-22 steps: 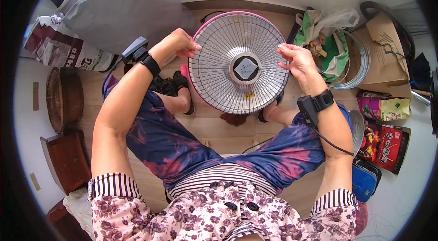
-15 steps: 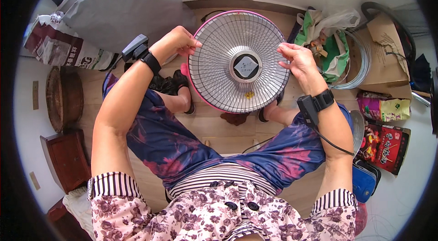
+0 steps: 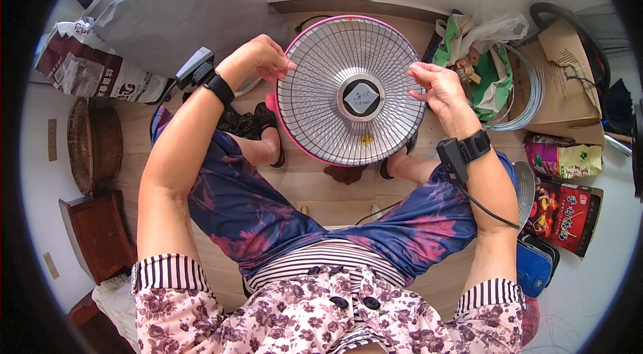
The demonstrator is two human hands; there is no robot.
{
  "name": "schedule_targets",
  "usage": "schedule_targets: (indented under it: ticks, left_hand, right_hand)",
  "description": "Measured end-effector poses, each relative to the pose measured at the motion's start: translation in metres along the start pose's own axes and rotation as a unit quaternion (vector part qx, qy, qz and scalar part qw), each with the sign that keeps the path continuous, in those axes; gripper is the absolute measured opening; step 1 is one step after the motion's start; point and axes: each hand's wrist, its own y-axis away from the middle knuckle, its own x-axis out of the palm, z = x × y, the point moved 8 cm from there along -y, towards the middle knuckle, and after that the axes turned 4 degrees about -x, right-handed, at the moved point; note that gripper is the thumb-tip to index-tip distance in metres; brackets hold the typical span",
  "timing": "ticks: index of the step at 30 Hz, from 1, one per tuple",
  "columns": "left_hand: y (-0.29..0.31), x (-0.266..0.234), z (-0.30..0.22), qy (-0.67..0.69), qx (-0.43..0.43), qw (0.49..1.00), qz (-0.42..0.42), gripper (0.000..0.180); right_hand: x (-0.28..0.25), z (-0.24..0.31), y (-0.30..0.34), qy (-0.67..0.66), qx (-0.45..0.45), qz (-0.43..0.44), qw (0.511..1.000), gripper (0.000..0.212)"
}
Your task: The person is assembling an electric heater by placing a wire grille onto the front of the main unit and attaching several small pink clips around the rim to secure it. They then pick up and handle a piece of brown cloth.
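Observation:
Between my lower legs stands a round dish heater (image 3: 315, 113) with a pink rim, a dark wire grille over a silver reflector, and a dark centre badge. My left hand (image 3: 265, 58) is closed in a pinch at the upper left edge of the grille. On the opposite edge, the thumb and forefinger of my right hand (image 3: 439, 88) pinch the grille's upper right side, while its other fingers curl loosely. The exact contact under the fingertips is too small to make out. Each wrist wears a black strap with a small dark device.
A large grey sheet (image 3: 194, 12) covers something at the back left. At left are a woven basket (image 3: 84, 146) and a reddish wooden box (image 3: 100, 237). At right lie a green-and-white bag (image 3: 495, 79), coiled wire (image 3: 536, 96), cardboard (image 3: 559, 79), a red package (image 3: 566, 217) and a blue case (image 3: 534, 267).
My left forearm and wrist have shifted slightly, with the fingers still at the grille's edge. The heater and my right hand stay in place.

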Motion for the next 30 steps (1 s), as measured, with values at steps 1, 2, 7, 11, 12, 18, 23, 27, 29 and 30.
schedule_targets:
  ticks: [1, 2, 7, 11, 12, 18, 23, 27, 29, 30]
  left_hand:
    - [0.001, -0.003, -0.005, -0.044, 0.014, 0.999, -0.012, 0.023]
    - [0.001, -0.008, -0.007, -0.088, 0.027, 0.995, -0.025, 0.022]
    - [-0.012, -0.043, -0.014, -0.026, 0.033, 0.996, -0.082, 0.026]
    - [-0.023, -0.055, -0.025, 0.032, 0.073, 0.988, -0.132, 0.032]
    - [-0.024, -0.051, -0.031, 0.027, 0.099, 0.987, -0.128, 0.034]
    - [-0.028, -0.004, -0.053, -0.043, 0.14, 0.985, -0.094, 0.057]
    - [-0.044, 0.008, -0.056, -0.078, 0.212, 0.97, -0.089, 0.077]
    - [-0.046, 0.013, -0.06, -0.091, 0.21, 0.972, -0.043, 0.079]
    - [-0.043, 0.017, -0.063, -0.088, 0.197, 0.976, -0.024, 0.078]
    - [-0.042, 0.018, -0.063, -0.095, 0.191, 0.977, -0.026, 0.076]
  right_hand:
    - [0.0, 0.001, 0.0, 0.0, 0.0, -0.001, 1.0, 0.017]
    - [0.0, 0.001, 0.0, 0.007, 0.0, -0.002, 1.0, 0.016]
    - [0.008, 0.002, 0.001, 0.053, 0.008, -0.006, 0.999, 0.015]
    - [0.006, 0.002, 0.001, 0.067, 0.017, -0.012, 0.998, 0.016]
    - [0.007, 0.001, 0.001, 0.069, 0.021, -0.011, 0.997, 0.017]
    - [0.005, 0.0, -0.005, 0.086, 0.036, -0.013, 0.996, 0.018]
    - [0.008, 0.0, -0.005, 0.086, 0.03, -0.004, 0.996, 0.017]
    - [0.003, -0.001, -0.006, 0.088, 0.037, -0.013, 0.995, 0.015]
    - [-0.001, -0.003, -0.008, 0.085, 0.04, -0.02, 0.995, 0.015]
    - [-0.002, -0.004, -0.008, 0.082, 0.043, -0.023, 0.995, 0.014]
